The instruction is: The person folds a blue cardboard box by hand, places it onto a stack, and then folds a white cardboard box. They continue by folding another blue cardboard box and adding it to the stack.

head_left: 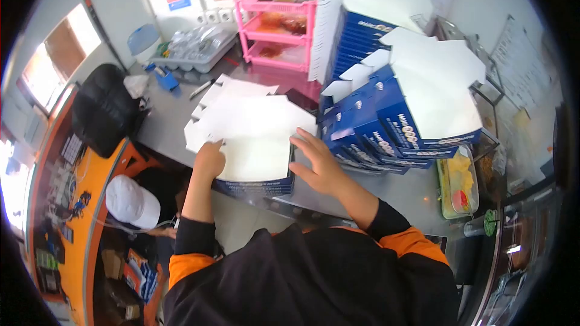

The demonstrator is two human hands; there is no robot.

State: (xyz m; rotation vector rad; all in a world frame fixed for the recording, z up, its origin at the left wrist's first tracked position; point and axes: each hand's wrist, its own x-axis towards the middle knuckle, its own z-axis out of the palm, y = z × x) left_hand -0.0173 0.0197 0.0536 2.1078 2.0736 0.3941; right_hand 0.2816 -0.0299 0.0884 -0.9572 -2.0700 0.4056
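Steel counter (pixel 417 196) — bare strip at its near edge. Stack of folded blue boxes (pixel 393 115) crowds the right side. Open blue box (pixel 257 145), white flaps up, at the front edge. Right hand (pixel 320 166) — fingers spread flat on its right wall. Left hand (pixel 208 158) — curled, pressing its left flap.
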